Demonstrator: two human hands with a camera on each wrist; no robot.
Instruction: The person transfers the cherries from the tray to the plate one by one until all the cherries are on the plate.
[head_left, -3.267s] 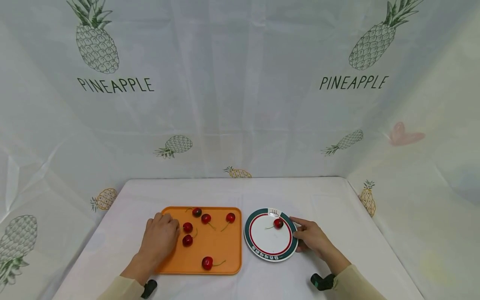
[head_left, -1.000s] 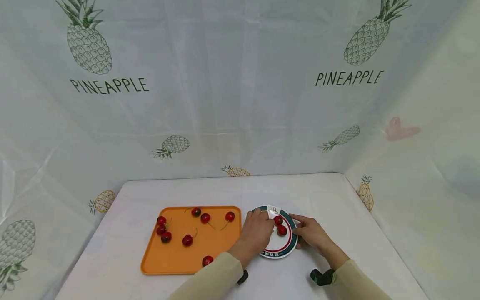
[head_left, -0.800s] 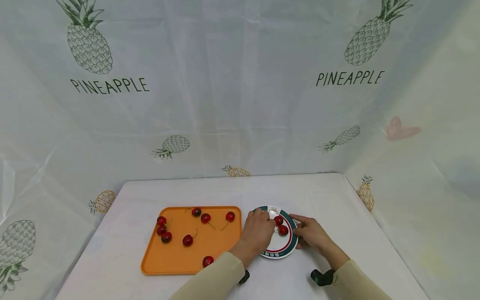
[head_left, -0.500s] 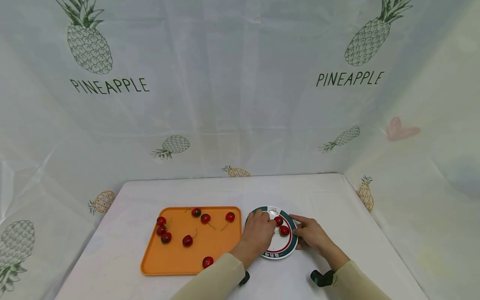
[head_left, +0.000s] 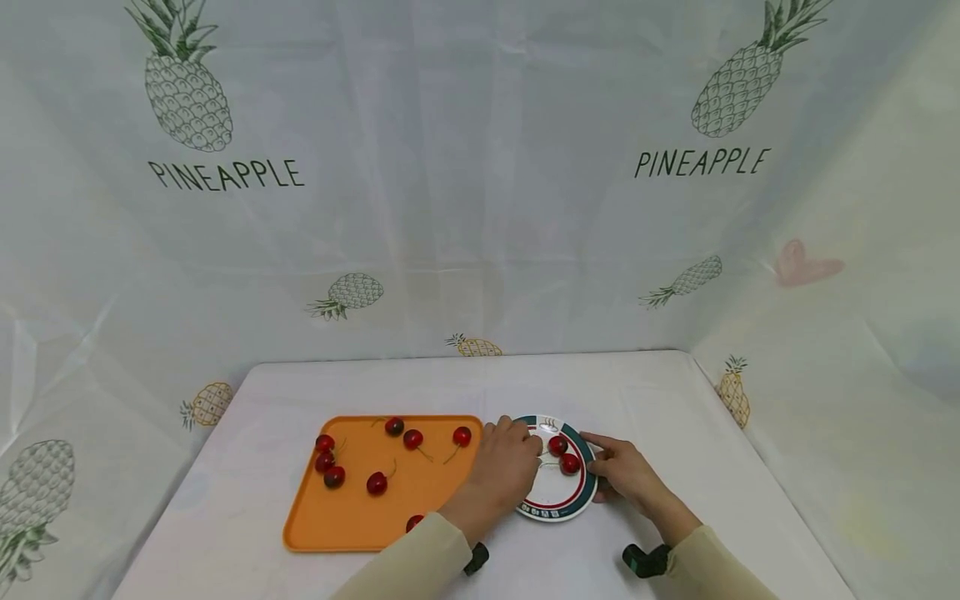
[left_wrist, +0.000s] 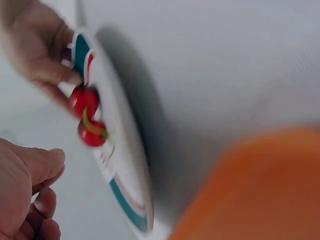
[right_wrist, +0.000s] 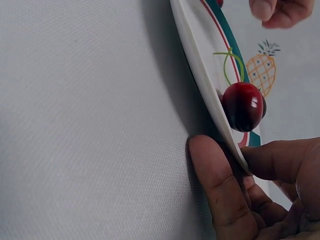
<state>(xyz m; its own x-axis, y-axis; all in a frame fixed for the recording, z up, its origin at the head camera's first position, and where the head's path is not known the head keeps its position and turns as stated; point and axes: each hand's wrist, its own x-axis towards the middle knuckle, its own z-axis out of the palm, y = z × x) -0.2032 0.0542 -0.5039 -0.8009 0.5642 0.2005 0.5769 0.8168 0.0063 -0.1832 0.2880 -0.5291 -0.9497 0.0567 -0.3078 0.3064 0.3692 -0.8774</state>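
A round white plate with a green rim and a red ring stands right of an orange tray. Two red cherries with green stems lie on it: an upper cherry and a lower cherry. My right hand pinches the plate's right rim, thumb on top and a finger beneath. Over the plate's left edge hovers my left hand. Its fingers are loosely bent with nothing between them, and in the left wrist view a gap separates the thumb from the cherries.
Several cherries lie on the tray: a cluster by its left edge, some along the back, a middle cherry, and a front cherry partly behind the left sleeve. A white cloth covers the table; a pineapple-print curtain hangs behind.
My left hand has gone from the tray's left side to the plate, where a second cherry now lies. Over the last half second it has drawn slightly left. My right hand keeps its grip.
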